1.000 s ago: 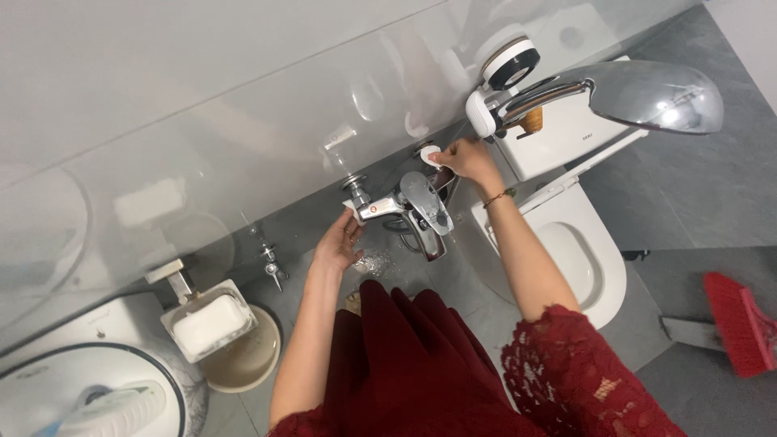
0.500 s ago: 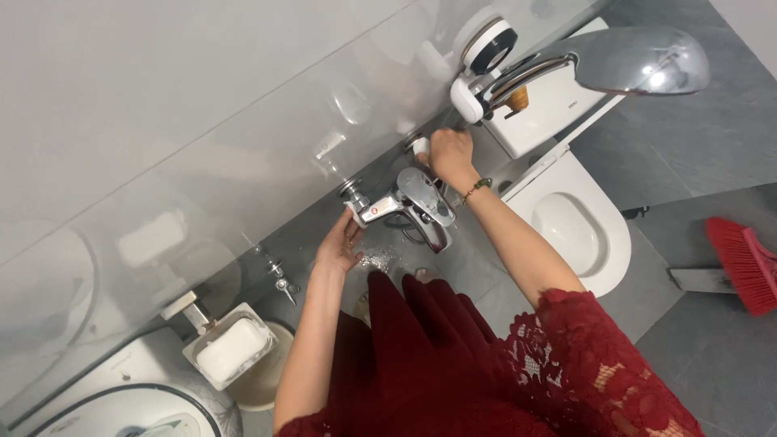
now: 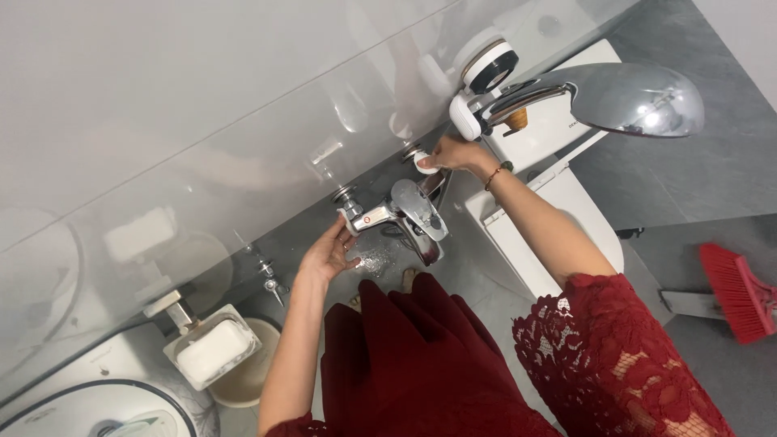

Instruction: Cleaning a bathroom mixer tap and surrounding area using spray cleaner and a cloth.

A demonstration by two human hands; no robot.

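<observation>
- Far to the left of both hands, low in the view, a white bar of soap [image 3: 212,351] lies in a metal soap dish [image 3: 175,309] fixed to the glossy wall, with a beige basin [image 3: 247,380] just beneath it.
- Between that dish and the left hand, a small chrome valve [image 3: 269,277] juts from the wall.
- The left hand [image 3: 328,252] is spread wide, palm up, fingers [image 3: 346,240] loosely curled; it holds nothing and sits just below the left end of the chrome mixer tap [image 3: 398,212], close to its wall fitting; whether it touches the metal cannot be told.
- The mixer tap lies between the two hands, its lever and spout pointing away from the wall towards the dark red dress [image 3: 413,364].
- The right hand [image 3: 455,154] is closed on a small white pad [image 3: 425,163], pressing it at the tap's right-hand wall fitting; a thin bracelet [image 3: 495,174] circles that wrist.
- Just above the right hand, a white wall holder [image 3: 468,113] carries a chrome shower head [image 3: 635,99] that reaches out to the right.
- Beneath the right forearm stands a white toilet [image 3: 558,202], its lid closed.
- Well to the right of both hands, a red broom [image 3: 736,293] rests on the grey floor [image 3: 720,186].
</observation>
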